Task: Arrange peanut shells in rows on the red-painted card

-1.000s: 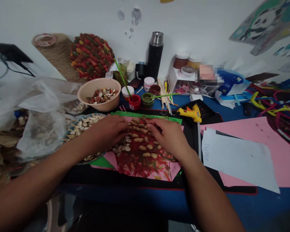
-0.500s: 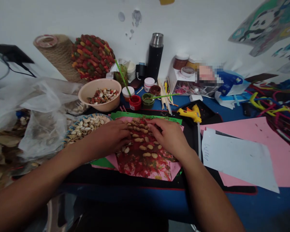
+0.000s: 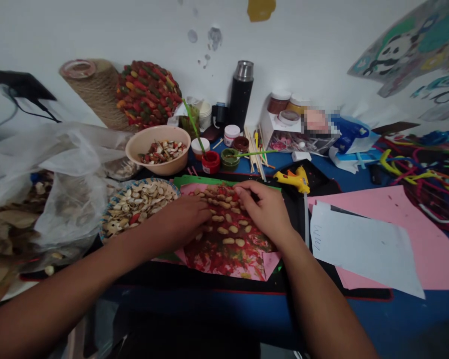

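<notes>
Several unshelled peanuts (image 3: 223, 230) lie in loose rows on a paint-smeared pink sheet (image 3: 224, 262). My left hand (image 3: 190, 215) rests over the left part of the rows, fingers stretched and slightly bent among the peanuts; its fingertips are partly hidden. At the far right end of the rows is my right hand (image 3: 264, 202), thumb and forefinger drawn together in a pinch; whatever is between them is too small to make out. Left of the sheet stands a blue-rimmed basket (image 3: 104, 215) full of peanut shell halves (image 3: 142, 202).
Behind the sheet are a beige bowl (image 3: 134, 158) of painted shells, red paint (image 3: 211, 162) and green paint (image 3: 230, 158) pots with green sticks, and a black flask (image 3: 240, 97). A yellow glue gun (image 3: 294, 179) and white paper (image 3: 366, 244) lie right. Plastic bags (image 3: 69, 199) crowd the left.
The view has shifted slightly. My right hand has drawn a little right, away from the middle of the peanut rows. My left hand has moved slightly right over the peanuts.
</notes>
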The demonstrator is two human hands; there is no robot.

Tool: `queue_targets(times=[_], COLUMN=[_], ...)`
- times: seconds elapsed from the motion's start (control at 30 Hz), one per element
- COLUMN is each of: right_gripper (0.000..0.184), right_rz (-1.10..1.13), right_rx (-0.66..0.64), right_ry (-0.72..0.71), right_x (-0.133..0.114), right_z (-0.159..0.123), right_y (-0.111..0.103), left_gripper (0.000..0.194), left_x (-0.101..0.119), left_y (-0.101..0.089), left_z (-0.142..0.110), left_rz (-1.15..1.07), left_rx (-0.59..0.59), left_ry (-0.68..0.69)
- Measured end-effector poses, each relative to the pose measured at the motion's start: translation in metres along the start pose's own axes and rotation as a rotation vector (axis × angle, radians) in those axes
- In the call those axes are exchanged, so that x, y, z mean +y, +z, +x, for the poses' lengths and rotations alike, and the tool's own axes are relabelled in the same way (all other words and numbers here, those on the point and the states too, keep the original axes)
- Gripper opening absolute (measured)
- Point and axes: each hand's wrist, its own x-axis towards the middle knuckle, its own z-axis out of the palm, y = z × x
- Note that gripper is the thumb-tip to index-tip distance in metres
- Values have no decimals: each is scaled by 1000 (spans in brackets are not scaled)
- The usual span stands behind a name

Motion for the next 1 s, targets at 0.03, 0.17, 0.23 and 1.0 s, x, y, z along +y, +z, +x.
queue_targets(times=[0.03, 0.17, 0.23, 1.0], right_gripper=[22, 24, 25, 43], right_rz=[4, 61, 100, 122], right_rx=[7, 36, 65, 387], right_ry=[5, 44, 62, 228], right_x=[1, 5, 8, 28], right_z=[0, 0, 0, 9], right_y=[1, 4, 6, 20], left_gripper=[4, 1, 1, 10], left_x=[0, -2, -5, -30], left_y=[1, 4, 8, 19], left_z=[-2, -17, -26, -66], left_rz=[14, 48, 89, 6], left_rx=[20, 91, 111, 114], left_ry=[-9, -33, -54, -156])
